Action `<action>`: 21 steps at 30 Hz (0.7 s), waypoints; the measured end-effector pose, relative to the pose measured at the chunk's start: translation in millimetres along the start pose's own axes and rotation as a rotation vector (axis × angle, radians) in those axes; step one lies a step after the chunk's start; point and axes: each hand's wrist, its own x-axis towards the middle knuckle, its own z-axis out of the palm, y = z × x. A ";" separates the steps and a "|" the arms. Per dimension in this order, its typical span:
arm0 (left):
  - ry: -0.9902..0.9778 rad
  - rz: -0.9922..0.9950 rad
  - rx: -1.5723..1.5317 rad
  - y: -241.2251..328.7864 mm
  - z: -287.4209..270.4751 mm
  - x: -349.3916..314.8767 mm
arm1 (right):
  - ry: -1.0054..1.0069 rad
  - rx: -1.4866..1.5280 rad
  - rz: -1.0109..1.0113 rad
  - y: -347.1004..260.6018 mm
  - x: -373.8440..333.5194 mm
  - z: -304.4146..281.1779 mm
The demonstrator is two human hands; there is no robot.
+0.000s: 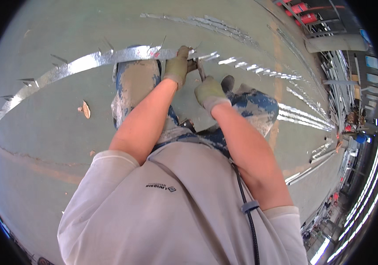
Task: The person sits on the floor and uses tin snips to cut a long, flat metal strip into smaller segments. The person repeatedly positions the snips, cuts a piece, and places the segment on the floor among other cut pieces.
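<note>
A long shiny metal strip (81, 66) arcs from the far left to the middle, with several thin tabs standing up along it. To the right it carries on as a row of slanted bright pieces (251, 67). My left hand (178, 68), in a greenish work glove, is closed on the strip over my left knee. Just beside it, my gloved right hand (210, 92) grips a short dark hand tool (201, 68) that points up towards the strip. The tool's working end is small and partly hidden, so its kind is unclear.
More thin metal lengths (206, 24) lie on the grey-green floor ahead and at right (304, 115). A dry leaf (85, 109) rests to the left. Racks of metal stock (343, 84) and red cylinders (306, 18) stand along the right. A black cord (251, 225) hangs down my shirt.
</note>
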 end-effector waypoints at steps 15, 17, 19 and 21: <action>-0.056 0.033 0.046 5.8 0.0 -14.4 | 0.062 0.006 0.041 -2.4 -26.7 -7.0; -0.067 0.021 0.076 6.3 1.0 -14.6 | 0.051 0.018 0.020 7.3 -20.1 -2.6; -0.077 0.033 0.093 6.6 3.1 -15.6 | 0.058 0.027 0.003 15.0 -14.3 1.9; -0.082 0.019 0.093 2.7 3.4 -13.1 | 0.047 0.028 -0.070 17.3 -15.1 1.6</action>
